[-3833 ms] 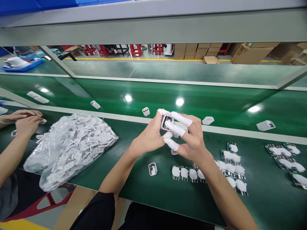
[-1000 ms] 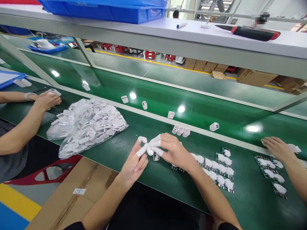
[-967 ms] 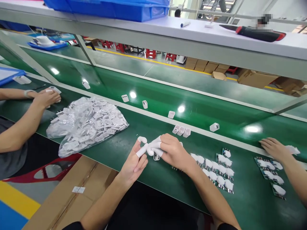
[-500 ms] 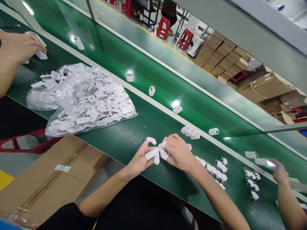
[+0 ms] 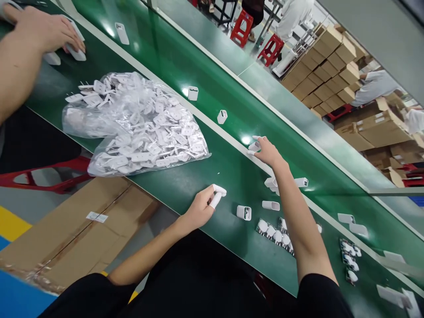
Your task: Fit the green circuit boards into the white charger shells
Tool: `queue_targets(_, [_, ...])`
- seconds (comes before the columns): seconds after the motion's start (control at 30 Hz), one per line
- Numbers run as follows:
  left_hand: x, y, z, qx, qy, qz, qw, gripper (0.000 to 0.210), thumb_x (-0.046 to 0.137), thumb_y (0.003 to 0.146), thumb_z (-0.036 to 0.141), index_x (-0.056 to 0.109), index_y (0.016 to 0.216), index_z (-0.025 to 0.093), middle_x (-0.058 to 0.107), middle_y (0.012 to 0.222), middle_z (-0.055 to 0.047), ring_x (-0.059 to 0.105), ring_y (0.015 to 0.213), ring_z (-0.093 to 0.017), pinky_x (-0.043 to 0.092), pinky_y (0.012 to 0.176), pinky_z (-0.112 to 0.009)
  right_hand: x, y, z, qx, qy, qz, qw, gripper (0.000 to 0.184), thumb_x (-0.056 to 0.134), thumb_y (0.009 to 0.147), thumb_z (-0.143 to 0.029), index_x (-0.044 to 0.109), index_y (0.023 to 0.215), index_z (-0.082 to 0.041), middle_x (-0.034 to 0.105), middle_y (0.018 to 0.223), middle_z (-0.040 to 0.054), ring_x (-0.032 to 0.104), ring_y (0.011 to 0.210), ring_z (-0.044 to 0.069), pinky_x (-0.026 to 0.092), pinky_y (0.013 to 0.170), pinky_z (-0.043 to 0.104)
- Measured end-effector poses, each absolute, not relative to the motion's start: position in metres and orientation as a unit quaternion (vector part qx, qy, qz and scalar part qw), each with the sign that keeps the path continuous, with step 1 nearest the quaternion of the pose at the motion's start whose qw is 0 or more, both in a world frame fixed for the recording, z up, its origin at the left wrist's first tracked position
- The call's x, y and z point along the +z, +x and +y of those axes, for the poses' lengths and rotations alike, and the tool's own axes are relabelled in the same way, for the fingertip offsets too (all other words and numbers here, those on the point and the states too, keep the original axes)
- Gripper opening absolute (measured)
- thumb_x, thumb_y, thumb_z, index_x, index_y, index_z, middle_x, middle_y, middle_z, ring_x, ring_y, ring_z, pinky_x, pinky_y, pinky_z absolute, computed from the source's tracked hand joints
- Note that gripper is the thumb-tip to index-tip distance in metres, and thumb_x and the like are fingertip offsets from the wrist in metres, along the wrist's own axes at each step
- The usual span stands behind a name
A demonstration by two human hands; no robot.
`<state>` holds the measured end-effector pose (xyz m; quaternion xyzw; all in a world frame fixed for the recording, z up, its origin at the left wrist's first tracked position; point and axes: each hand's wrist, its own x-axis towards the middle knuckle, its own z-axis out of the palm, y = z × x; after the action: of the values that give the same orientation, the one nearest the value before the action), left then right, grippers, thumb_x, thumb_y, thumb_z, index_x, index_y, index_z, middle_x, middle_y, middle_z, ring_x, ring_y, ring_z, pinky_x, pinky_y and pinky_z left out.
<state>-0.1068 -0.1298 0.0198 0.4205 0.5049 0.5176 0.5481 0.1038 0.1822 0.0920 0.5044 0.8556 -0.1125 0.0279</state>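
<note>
My left hand [image 5: 203, 207] hovers above the green bench, its white-covered fingertips pressed together and nothing visible between them. A white plastic housing [image 5: 254, 146] lies at the belt's near edge; my right hand [image 5: 266, 152] reaches over it, thumb and finger closed on its two sides. Between my arms, a second housing [image 5: 244, 213] rests on its side with parts showing in its open end. An open housing [image 5: 270, 205] lies to its right. Small circuit boards with white round pads [image 5: 276, 236] stand in rows, partly hidden by my right forearm, as are several grouped housings [image 5: 270, 182].
A clear bag of white plug pieces [image 5: 149, 128] covers the bench at left. More housings [image 5: 222, 116] sit along the green belt [image 5: 159, 53]. At upper left, another person's hand [image 5: 49, 35] touches white housings. More boards [image 5: 349, 260] lie at right. A cardboard box [image 5: 76, 229] stands below.
My hands have parted: the right went up and away to the belt's housing, while the left closed its fingertips. A housing now lies where they worked. The co-worker's hand at right left view.
</note>
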Motion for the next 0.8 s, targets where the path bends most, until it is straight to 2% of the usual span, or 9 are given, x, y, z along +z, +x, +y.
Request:
queue_targets(0.13, [0.016, -0.103, -0.128, 0.516, 0.443, 0.536, 0.500, 0.017, 0.068, 0.107, 0.033, 0.082, 0.114, 0.027, 0.064, 0.076, -0.001, 0.056, 0.070, -0.018, 0.043, 0.069, -0.028, 0.085, 0.086, 0.190, -0.131, 0.502, 0.855, -0.004, 0.045, 0.067, 0.094, -0.030, 0.072, 0.135, -0.013, 0.076, 0.120, 0.0223, 0.072, 0.108, 0.038, 0.057, 0.100, 0.054])
queue_targets(0.23, [0.013, -0.101, -0.127, 0.505, 0.462, 0.543, 0.486, 0.020, 0.066, 0.108, 0.039, 0.079, 0.119, 0.027, 0.064, 0.080, 0.000, 0.058, 0.074, -0.018, 0.048, 0.073, -0.030, 0.093, 0.089, 0.178, -0.153, 0.485, 0.859, -0.058, 0.045, 0.065, 0.097, -0.032, 0.066, 0.138, -0.014, 0.077, 0.125, 0.0217, 0.072, 0.109, 0.036, 0.057, 0.102, 0.055])
queue_targets(0.3, [0.012, -0.102, -0.125, 0.495, 0.462, 0.552, 0.486, 0.024, 0.065, 0.109, 0.044, 0.076, 0.120, 0.026, 0.063, 0.082, 0.000, 0.061, 0.076, -0.018, 0.051, 0.075, -0.031, 0.101, 0.101, 0.160, -0.189, 0.454, 0.868, -0.076, 0.042, 0.069, 0.096, -0.036, 0.065, 0.134, -0.019, 0.079, 0.125, 0.0166, 0.074, 0.108, 0.032, 0.059, 0.101, 0.050])
queue_targets(0.37, [0.013, -0.103, -0.119, 0.487, 0.456, 0.564, 0.487, 0.026, 0.064, 0.109, 0.047, 0.075, 0.120, 0.026, 0.064, 0.084, 0.000, 0.064, 0.078, -0.018, 0.052, 0.074, -0.031, 0.107, 0.118, 0.137, -0.237, 0.408, 0.880, -0.064, 0.033, 0.076, 0.092, -0.036, 0.070, 0.122, -0.024, 0.081, 0.118, 0.0096, 0.075, 0.104, 0.028, 0.062, 0.097, 0.044])
queue_targets(0.47, [0.018, -0.105, -0.096, 0.472, 0.499, 0.565, 0.457, 0.024, 0.068, 0.105, 0.045, 0.071, 0.119, 0.025, 0.070, 0.097, -0.002, 0.067, 0.082, -0.018, 0.055, 0.078, -0.034, 0.105, 0.140, 0.105, -0.279, 0.357, 0.891, -0.029, 0.021, 0.078, 0.082, -0.021, 0.074, 0.102, -0.026, 0.081, 0.107, 0.0040, 0.075, 0.097, 0.025, 0.061, 0.091, 0.040])
queue_targets(0.57, [0.022, -0.100, -0.055, 0.422, 0.598, 0.541, 0.413, 0.035, 0.078, 0.096, 0.041, 0.067, 0.125, 0.025, 0.070, 0.108, -0.004, 0.067, 0.091, -0.020, 0.058, 0.089, -0.039, 0.093, 0.150, 0.087, -0.277, 0.352, 0.894, -0.021, 0.026, 0.069, 0.075, -0.007, 0.071, 0.093, -0.024, 0.079, 0.102, 0.0040, 0.073, 0.095, 0.025, 0.058, 0.088, 0.039])
queue_targets(0.67, [0.020, -0.089, -0.007, 0.353, 0.679, 0.505, 0.400, 0.057, 0.089, 0.086, 0.043, 0.063, 0.132, 0.024, 0.067, 0.116, -0.006, 0.066, 0.100, -0.024, 0.058, 0.095, -0.043, 0.083, 0.147, 0.081, -0.265, 0.361, 0.894, -0.033, 0.028, 0.067, 0.074, -0.004, 0.069, 0.094, -0.023, 0.078, 0.102, 0.0048, 0.071, 0.094, 0.025, 0.055, 0.087, 0.038])
queue_targets(0.8, [0.017, -0.077, 0.047, 0.287, 0.733, 0.460, 0.411, 0.075, 0.100, 0.073, 0.043, 0.064, 0.135, 0.021, 0.064, 0.116, -0.005, 0.063, 0.100, -0.024, 0.057, 0.096, -0.042, 0.092, 0.160, 0.079, -0.245, 0.372, 0.891, -0.085, 0.036, 0.071, 0.077, -0.006, 0.072, 0.109, -0.023, 0.078, 0.116, 0.0079, 0.071, 0.113, 0.029, 0.051, 0.108, 0.046])
